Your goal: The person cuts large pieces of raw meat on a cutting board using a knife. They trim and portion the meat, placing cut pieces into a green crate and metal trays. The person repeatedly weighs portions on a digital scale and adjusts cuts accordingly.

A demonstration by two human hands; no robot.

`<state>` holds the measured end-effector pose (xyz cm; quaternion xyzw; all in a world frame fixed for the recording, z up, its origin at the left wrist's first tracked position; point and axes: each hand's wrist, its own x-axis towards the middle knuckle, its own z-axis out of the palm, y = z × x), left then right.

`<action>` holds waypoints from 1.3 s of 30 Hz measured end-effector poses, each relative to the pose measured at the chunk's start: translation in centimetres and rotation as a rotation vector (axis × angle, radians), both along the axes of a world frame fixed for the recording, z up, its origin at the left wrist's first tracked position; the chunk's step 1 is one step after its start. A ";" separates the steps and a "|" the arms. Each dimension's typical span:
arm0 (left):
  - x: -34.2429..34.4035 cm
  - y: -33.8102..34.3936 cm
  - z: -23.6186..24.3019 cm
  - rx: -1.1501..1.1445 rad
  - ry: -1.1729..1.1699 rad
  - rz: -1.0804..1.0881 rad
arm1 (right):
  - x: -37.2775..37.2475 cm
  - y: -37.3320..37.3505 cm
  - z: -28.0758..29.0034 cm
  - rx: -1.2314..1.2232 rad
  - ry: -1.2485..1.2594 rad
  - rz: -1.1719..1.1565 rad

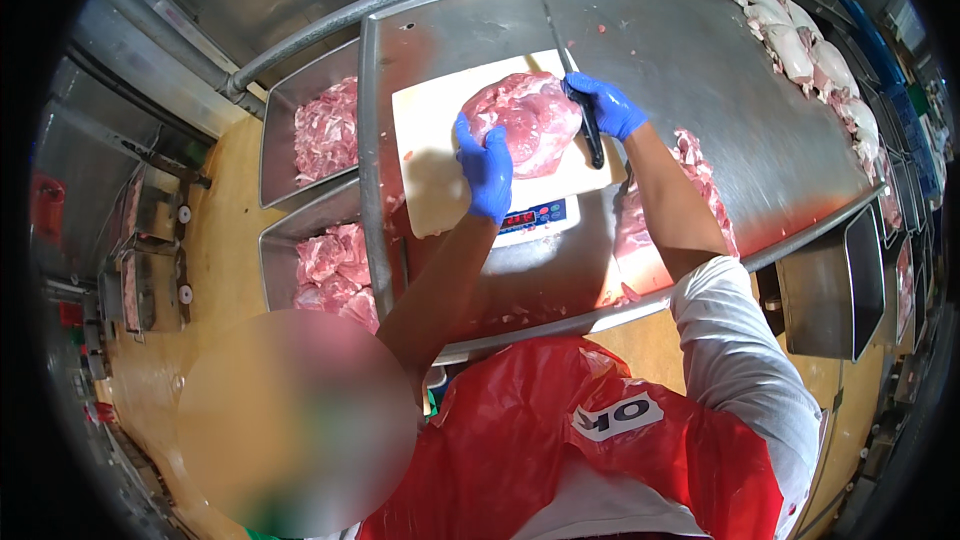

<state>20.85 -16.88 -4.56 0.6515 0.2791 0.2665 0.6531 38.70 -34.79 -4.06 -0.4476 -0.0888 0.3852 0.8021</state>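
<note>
A large pink piece of raw meat (520,130) rests on a white cutting board (425,165). My left hand (487,175), in a blue glove, grips the meat's near left side, with thumb and fingers apart against it. At the meat's right edge is my right hand (608,108), also gloved in blue. Its fingers close around the upper handle of a knife (592,135); the black handle sticks out toward me and the thin blade points to the far side. Below the board shows a small scale (535,220) with a lit red display.
The steel table (690,60) has a raised rim. More cut meat (700,175) lies right of the board; pale carcass pieces (800,50) lie at the far right. Two metal bins of meat (310,195) stand left. A steel bin (835,280) is at right.
</note>
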 end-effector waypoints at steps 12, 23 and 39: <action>9.1 12.5 4.8 0.313 -0.045 -0.975 | -20.3 0.4 0.7 -0.042 -0.101 -0.028; -8.5 8.7 5.5 0.891 -0.201 -0.472 | -20.1 -7.8 1.8 -0.598 -0.395 -0.287; -7.7 6.4 0.6 0.881 -0.445 -0.050 | -21.0 8.7 4.5 -0.848 -1.093 -0.261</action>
